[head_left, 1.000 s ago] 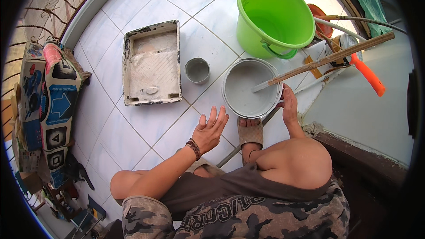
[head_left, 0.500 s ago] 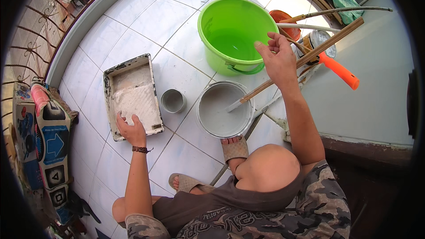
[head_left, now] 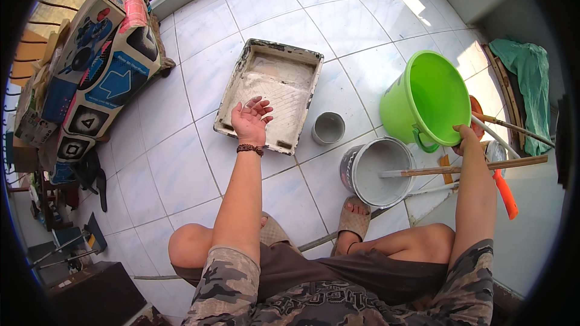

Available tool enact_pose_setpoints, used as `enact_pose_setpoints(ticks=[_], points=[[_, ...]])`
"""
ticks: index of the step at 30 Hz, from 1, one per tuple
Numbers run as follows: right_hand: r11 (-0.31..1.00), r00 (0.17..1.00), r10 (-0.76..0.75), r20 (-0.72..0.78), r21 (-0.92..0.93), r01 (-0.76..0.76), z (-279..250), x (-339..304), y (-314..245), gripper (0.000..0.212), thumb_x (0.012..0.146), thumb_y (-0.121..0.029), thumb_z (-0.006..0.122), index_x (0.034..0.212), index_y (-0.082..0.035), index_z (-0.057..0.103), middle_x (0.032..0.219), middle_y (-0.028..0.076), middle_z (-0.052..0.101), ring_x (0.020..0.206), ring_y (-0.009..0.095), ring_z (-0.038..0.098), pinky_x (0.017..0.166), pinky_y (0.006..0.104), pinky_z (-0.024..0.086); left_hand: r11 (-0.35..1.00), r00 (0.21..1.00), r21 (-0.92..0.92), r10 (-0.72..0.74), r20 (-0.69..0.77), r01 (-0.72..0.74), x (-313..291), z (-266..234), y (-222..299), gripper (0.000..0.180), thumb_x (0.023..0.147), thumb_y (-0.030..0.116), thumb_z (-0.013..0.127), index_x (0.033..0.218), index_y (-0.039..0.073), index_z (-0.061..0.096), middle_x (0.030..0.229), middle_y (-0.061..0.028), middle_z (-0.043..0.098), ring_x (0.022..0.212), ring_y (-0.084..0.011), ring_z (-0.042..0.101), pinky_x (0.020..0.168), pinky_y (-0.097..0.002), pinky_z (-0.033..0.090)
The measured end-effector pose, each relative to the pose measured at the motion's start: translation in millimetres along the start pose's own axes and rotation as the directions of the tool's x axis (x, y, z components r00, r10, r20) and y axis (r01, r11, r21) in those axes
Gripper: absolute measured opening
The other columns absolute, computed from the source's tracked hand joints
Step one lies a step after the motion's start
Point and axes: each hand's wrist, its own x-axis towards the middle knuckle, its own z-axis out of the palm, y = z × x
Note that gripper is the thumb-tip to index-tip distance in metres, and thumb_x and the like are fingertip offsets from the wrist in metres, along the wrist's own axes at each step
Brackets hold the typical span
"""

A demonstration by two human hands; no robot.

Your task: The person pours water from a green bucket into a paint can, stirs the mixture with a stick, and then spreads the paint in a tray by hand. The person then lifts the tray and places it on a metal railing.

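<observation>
White shiny tiles (head_left: 193,84) covered the floor, and sun shone on the far right side. Grey stuff (head_left: 377,187) was already in the round pail (head_left: 348,172), and one end of a wooden stick (head_left: 432,171) dipped into it. The flat tray (head_left: 278,90) had pale, dry-looking stains but no grey puddle, so it looked like none had been poured there. How much was left to do could not be told. The little grey cup (head_left: 329,137) sat between the tray and the pail. The green bucket (head_left: 399,99) was just behind the pail, to the right. The right hand (head_left: 468,139) had hold of its near right rim, it seemed. The left hand (head_left: 251,122) was loose, palm up and holding nothing, over the near left part of the tray
</observation>
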Motion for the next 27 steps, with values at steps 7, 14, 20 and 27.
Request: enact_pose_setpoints(ticks=[7,14,20,27], points=[[0.984,0.994,-0.083,0.069,-0.152,0.092,7,18,-10,0.035,0.094,-0.011,0.056,0.126,0.002,0.049,0.116,0.017,0.062,0.099,0.031,0.068,0.08,0.046,0.061,0.985,0.993,0.169,0.008,-0.116,0.012,-3,-13,4,0.062,0.095,0.057,0.034,0.113,0.005,0.061,0.086,-0.0068,0.064,0.076,-0.0183,0.058,0.066,-0.0325,0.043],[0.884,0.918,-0.382,0.106,-0.247,0.396,54,8,-66,0.036,0.087,-0.005,0.053,0.119,0.011,0.051,0.109,0.028,0.061,0.093,0.043,0.067,0.069,0.0594,0.06,0.984,0.975,0.173,-0.01,-0.222,0.049,-9,-11,-2,0.061,0.094,0.059,0.039,0.117,0.006,0.06,0.086,-0.0062,0.062,0.072,-0.0165,0.057,0.062,-0.0303,0.043],[0.678,0.758,-0.632,0.161,-0.358,0.642,118,-49,-84,0.035,0.08,-0.005,0.052,0.107,0.017,0.056,0.097,0.03,0.063,0.074,0.045,0.069,0.051,0.0566,0.06,0.971,0.963,0.22,-0.035,-0.268,0.096,-4,-17,-22,0.057,0.092,0.055,0.047,0.12,0.007,0.06,0.088,-0.0059,0.062,0.07,-0.016,0.057,0.06,-0.03,0.043],[0.095,0.405,-0.867,0.292,-0.699,0.708,191,-127,-103,0.035,0.078,-0.01,0.059,0.11,0.006,0.058,0.106,0.027,0.066,0.091,0.041,0.068,0.077,0.0472,0.056,0.936,0.964,0.317,-0.071,-0.257,0.153,4,-5,-38,0.055,0.088,0.048,0.058,0.126,0.009,0.059,0.104,-0.0051,0.058,0.085,-0.0158,0.053,0.067,-0.0326,0.042]])
